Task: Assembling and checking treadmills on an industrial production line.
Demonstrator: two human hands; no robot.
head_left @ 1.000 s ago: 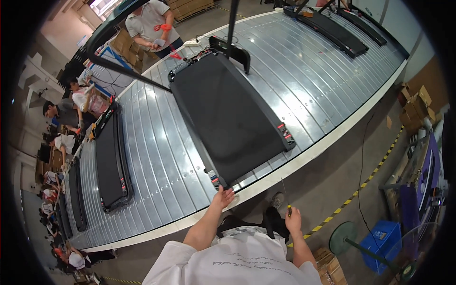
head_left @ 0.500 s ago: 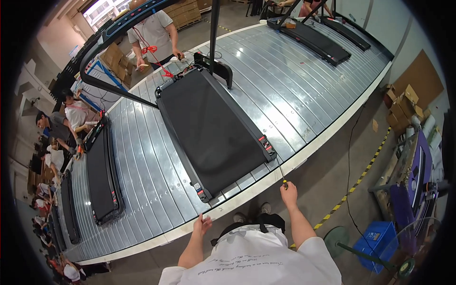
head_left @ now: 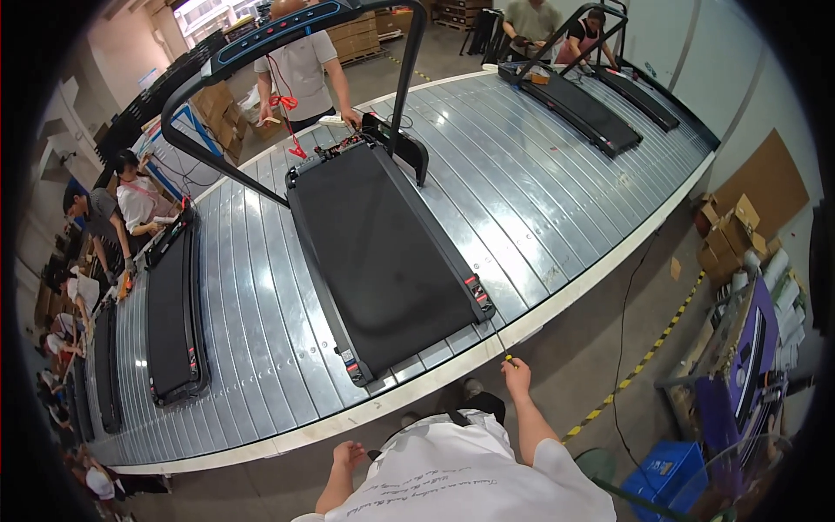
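1. The person stands at the near edge of the slatted conveyor (head_left: pixel 557 174), arms coming in from the lower edge of the view, white shirt below.
2. The right hand (head_left: pixel 517 377) is closed around a slim screwdriver (head_left: pixel 504 351) with a yellowish handle. Its shaft points up toward the conveyor's near edge, just short of the treadmill's near right corner.
3. The left hand (head_left: pixel 350 454) hangs low beside the body, well apart from the conveyor; it seems loosely curled and holds nothing that can be seen (the view is too small there to be sure of the fingers).
4. The treadmill (head_left: pixel 383 252) lies lengthwise across the conveyor, its rear end at the near edge and its upright frame and console (head_left: pixel 278 35) toward the far edge, where another person (head_left: pixel 300 65) stands.
5. The screwdriver looks light, stiff and thin, easy to hold by its handle. The treadmill is likely heavy and rigid; its side rails and black uprights look like the firm places to take hold, not the belt.
6. More treadmills (head_left: pixel 174 304) lie along the conveyor to the left and far right, with other workers beside them.
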